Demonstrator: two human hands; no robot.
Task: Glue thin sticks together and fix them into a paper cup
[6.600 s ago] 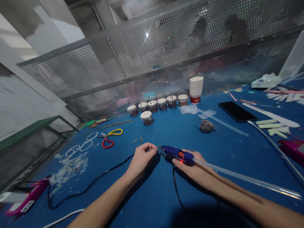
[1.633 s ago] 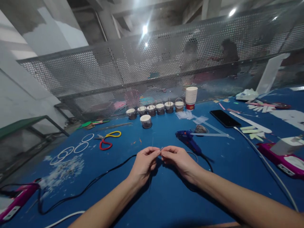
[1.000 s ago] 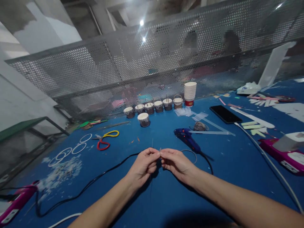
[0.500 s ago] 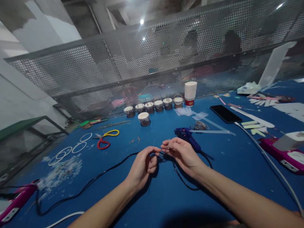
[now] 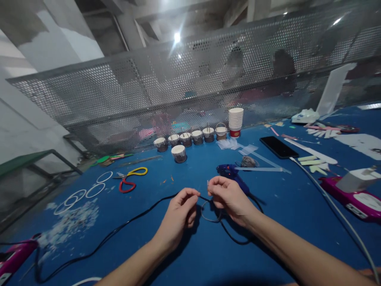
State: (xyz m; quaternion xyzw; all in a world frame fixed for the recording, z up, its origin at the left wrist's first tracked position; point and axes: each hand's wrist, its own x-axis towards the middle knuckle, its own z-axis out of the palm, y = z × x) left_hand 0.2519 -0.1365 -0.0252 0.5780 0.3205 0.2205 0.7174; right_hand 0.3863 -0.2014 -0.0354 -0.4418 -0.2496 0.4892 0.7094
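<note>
My left hand [image 5: 178,212] and right hand [image 5: 228,194] each pinch a thin wire loop [image 5: 210,210] between thumb and fingertips, low over the blue table [image 5: 190,254] — the black cord [image 5: 119,226] running under them, the blue glue gun [image 5: 230,174] just beyond my right.
</note>
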